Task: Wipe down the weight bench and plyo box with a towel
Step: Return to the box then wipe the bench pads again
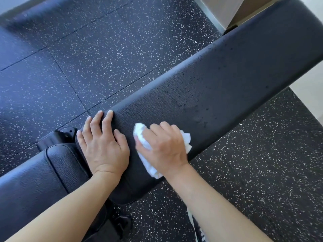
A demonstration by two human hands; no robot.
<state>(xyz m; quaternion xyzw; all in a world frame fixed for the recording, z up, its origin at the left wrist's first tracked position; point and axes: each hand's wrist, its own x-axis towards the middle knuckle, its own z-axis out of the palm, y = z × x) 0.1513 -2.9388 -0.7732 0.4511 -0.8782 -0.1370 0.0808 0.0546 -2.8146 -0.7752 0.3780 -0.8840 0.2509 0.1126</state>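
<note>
**Bench wipe-down, towel in the right hand**

So the long black pad of the weight bench [218, 88] runs diagonally from bottom left up to the top right corner. The right hand [165, 146] has its fingers curled over a bunched white towel [146, 151], grip closed round it and pressing it onto the pad near the near end. The left hand [103, 142] lies flat just beside it, fingers straight and spread over the far edge of the pad, holding nothing. The shorter seat pad [43, 175] sits at lower left. Underneath is speckled black rubber floor [87, 58]. Can't see the plyo box here.
</note>
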